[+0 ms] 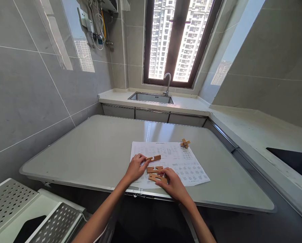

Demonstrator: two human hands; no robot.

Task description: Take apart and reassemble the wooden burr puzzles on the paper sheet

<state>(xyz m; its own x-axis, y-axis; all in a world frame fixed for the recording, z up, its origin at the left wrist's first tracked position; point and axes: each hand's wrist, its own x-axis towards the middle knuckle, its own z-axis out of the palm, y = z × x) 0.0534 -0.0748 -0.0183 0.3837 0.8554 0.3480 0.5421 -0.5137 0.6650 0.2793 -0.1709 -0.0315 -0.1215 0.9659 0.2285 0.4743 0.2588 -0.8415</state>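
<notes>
sheet [195, 173], printed, flat on the surface [90, 148]. over it, upper notched piece [157, 158], wooden: left end pinched in my left hand's [136, 167] fingers. slotted piece (marked "2") [153, 177], nearest me: right end clamped by my right hand's [175, 184] fingers. middle notched piece [151, 170]: between those two. crossed wooden assembly [184, 143]: at the sheet's far right corner.

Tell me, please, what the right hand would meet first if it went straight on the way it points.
Probably the middle notched piece, just beyond the slotted piece that the right hand holds; depth is unclear.
</notes>
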